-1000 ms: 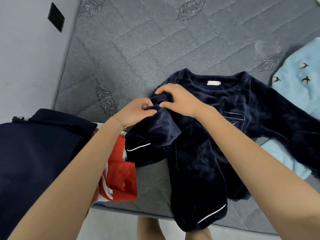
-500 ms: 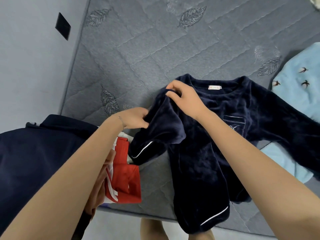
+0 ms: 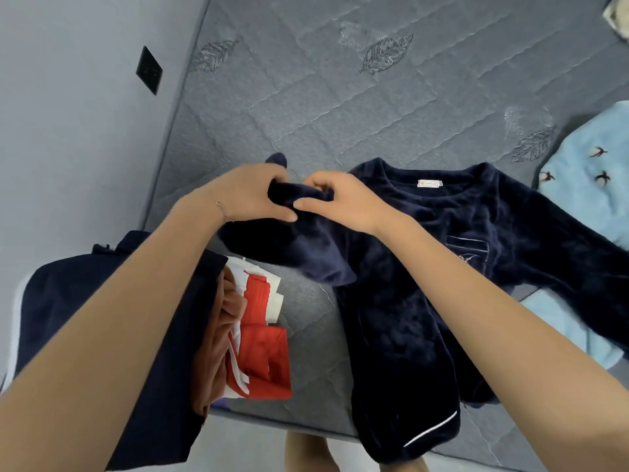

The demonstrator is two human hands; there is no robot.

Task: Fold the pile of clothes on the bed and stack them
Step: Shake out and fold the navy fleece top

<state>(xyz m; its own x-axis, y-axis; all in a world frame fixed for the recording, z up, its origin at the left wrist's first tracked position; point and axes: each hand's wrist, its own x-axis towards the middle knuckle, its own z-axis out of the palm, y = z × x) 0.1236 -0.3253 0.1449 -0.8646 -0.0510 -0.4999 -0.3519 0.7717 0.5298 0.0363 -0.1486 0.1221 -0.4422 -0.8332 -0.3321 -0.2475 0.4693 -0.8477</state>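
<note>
On the bed (image 3: 340,107), near its front edge, lies a dark navy top (image 3: 408,318), spread flat with the neck away from the person and the hem hanging a little over the edge. A small label (image 3: 429,183) shows inside the neck, and a pocket (image 3: 469,248) with a thin light outline is on the chest. One sleeve (image 3: 299,247) is bunched up and lifted at the shoulder. The left hand (image 3: 252,195) grasps this bunch with curled fingers, and the right hand (image 3: 343,202) pinches the same cloth just beside it; the two hands almost touch. The other sleeve runs out to the right, across a light blue garment (image 3: 585,185) with small dark birds on it.

Left of the top, under the left forearm, a stack (image 3: 102,318) of folded clothes sits at the bed corner: a navy piece on top, then a brown one, then a red piece (image 3: 265,345) with white stripes. A wall (image 3: 68,131) with a black socket (image 3: 149,69) borders the bed on the left.
</note>
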